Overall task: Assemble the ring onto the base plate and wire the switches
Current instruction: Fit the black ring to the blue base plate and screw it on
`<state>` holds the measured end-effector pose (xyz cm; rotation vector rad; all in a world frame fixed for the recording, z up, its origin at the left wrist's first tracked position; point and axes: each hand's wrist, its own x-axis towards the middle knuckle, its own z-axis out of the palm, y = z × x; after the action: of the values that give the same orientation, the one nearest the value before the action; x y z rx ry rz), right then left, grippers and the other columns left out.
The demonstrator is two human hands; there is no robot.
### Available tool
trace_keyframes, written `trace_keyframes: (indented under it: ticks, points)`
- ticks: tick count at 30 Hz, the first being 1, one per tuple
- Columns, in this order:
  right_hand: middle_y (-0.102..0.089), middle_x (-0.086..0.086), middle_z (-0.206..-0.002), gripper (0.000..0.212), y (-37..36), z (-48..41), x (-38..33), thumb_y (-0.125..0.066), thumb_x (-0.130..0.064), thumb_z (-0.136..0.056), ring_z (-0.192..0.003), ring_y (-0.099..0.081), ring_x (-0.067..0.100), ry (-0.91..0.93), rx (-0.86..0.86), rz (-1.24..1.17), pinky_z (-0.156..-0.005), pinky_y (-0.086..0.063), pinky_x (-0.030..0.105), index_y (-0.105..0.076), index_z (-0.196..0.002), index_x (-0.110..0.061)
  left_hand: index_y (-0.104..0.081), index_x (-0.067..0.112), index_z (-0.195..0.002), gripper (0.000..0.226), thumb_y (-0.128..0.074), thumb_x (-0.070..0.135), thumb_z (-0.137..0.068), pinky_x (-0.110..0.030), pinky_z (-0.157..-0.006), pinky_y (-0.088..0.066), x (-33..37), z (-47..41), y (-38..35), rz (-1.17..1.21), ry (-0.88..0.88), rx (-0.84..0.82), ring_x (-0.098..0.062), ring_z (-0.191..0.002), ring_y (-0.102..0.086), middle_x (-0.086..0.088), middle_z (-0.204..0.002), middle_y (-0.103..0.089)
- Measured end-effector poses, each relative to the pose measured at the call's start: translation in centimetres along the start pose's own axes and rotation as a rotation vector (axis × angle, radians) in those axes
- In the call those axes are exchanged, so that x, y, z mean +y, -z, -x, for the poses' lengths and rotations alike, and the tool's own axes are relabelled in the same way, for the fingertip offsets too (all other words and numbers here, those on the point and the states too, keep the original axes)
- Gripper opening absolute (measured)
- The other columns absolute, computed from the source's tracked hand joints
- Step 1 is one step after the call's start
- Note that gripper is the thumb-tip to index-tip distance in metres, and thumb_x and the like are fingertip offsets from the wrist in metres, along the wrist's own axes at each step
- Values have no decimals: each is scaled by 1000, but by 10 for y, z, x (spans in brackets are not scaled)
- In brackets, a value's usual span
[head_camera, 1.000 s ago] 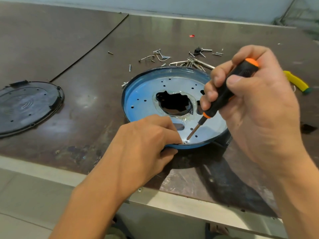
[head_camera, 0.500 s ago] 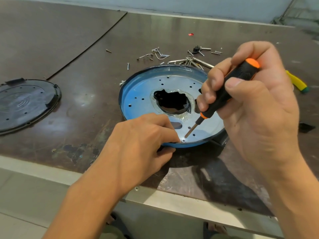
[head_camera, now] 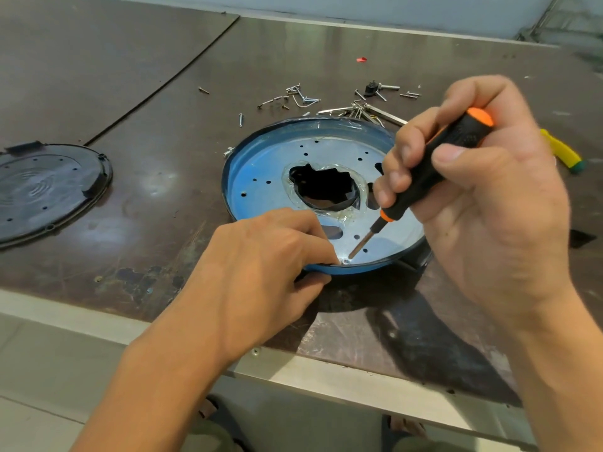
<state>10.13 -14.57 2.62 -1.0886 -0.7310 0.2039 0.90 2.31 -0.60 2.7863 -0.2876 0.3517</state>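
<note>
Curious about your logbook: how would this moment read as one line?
step: driving screw into blue plate | right hand: grips screwdriver, tip at screw | left hand: pinches plate rim beside screw | loose screws: behind plate

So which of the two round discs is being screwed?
The blue round metal plate in the middle: the tip of the black-and-orange screwdriver meets its near rim. The black round plastic disc lies untouched, far left.
</note>
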Motion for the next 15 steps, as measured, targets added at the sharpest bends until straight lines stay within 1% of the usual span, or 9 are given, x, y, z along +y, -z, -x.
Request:
trace_keyframes:
  ticks: [4,7,12,15]
  points:
    - [-49,9,-80,26,-2,0,3,-34,8,-85,-71,-44,25,-24,-5,4,-66,-44,43,-43,-98,-13,-76,34,-92,15,-67,33,-80,-37,-63,-57,0,0,0,3,5,-4,-9,-89,-63,16,-97,-66]
    - [-48,9,-80,23,-2,0,1,-36,6,-86,-71,-44,26,-21,-21,38,-66,-45,43,-42,-99,-13,-76,34,-92,14,-68,33,-80,-37,-62,-57,0,0,1,1,3,-9,-9,-89,-63,16,-97,-66]
    - [-49,12,-79,23,0,-1,-2,-37,6,-87,-69,-47,29,-5,-128,120,-65,-42,50,-43,-99,-12,-75,35,-92,14,-68,34,-80,-37,-61,-57,0,-1,0,-16,7,-9,-9,-90,-62,17,-98,-65]
    - [-49,14,-78,24,1,-2,-3,-37,7,-86,-67,-48,30,-5,-178,138,-67,-43,49,-44,-98,-11,-75,36,-93,14,-70,34,-80,-37,-61,-57,-1,-1,0,-19,0,-2,-10,-90,-62,17,-98,-66]
